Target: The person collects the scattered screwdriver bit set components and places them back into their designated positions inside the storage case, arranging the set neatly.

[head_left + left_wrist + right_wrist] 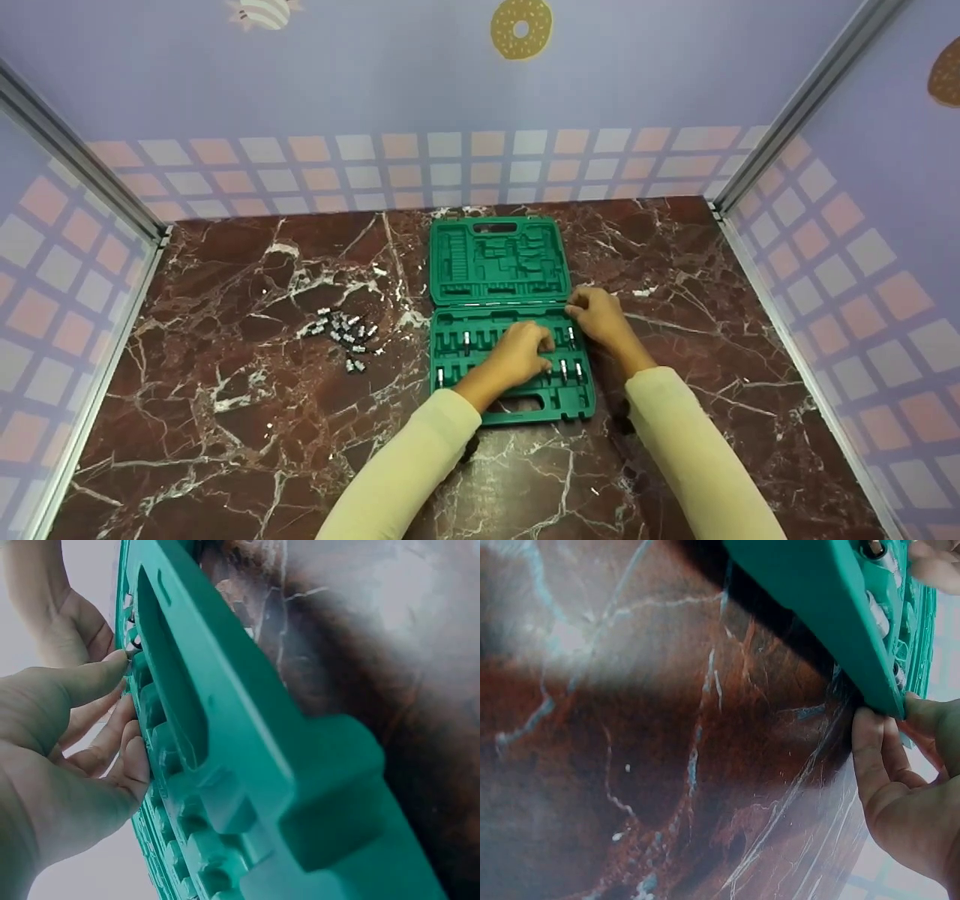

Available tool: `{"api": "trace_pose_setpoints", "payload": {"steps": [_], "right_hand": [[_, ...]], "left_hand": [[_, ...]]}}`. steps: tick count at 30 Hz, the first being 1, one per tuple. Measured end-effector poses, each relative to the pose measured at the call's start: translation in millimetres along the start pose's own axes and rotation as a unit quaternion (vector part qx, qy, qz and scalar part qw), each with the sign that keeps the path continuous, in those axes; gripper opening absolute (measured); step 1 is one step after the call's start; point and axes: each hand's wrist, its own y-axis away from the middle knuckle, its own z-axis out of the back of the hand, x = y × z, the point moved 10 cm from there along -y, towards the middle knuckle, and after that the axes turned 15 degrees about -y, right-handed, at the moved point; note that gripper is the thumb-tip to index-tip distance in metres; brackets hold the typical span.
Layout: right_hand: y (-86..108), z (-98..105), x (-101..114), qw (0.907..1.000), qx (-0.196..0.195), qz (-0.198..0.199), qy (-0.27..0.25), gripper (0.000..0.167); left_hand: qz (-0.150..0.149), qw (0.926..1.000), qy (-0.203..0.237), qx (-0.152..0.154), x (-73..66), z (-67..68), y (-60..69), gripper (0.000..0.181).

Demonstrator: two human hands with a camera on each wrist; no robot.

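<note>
An open green plastic tool case (555, 410) lies on the table with its lid (499, 262) folded back. Over the front row of slots, my left hand (517, 352) pinches a small metal socket bit (132, 649) between thumb and fingers; most of it is hidden. My right hand (602, 319) grips the case's right edge near the hinge, thumb on top and fingers against the outer side. Several silver socket bits (564, 372) with dark ends sit in slots at the right; others (466, 343) stand further left.
A loose heap of socket bits (347, 332) lies on the dark red marble-patterned table (225, 337) left of the case. Purple patterned walls (390, 90) enclose the table at the back and both sides.
</note>
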Motion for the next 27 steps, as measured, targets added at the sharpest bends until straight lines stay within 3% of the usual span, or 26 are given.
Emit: {"api": "trace_pose_setpoints", "payload": {"steps": [7, 18, 27], "right_hand": [[0.5, 0.0, 1.9, 1.0000, -0.003, 0.003, 0.000, 0.007], [0.7, -0.9, 1.1, 0.9999, -0.005, -0.003, -0.008, 0.007], [3.1, -0.3, 2.2, 1.0000, 0.006, 0.001, -0.007, 0.007]], "left_hand": [[0.026, 0.9996, 0.008, 0.006, 1.8, 0.9, -3.8, 0.019], [0.049, 0.9981, -0.026, -0.027, 0.2, 4.8, -3.6, 0.013], [0.041, 0.9982, -0.016, -0.040, -1.1, 5.1, -0.3, 0.015]]}}
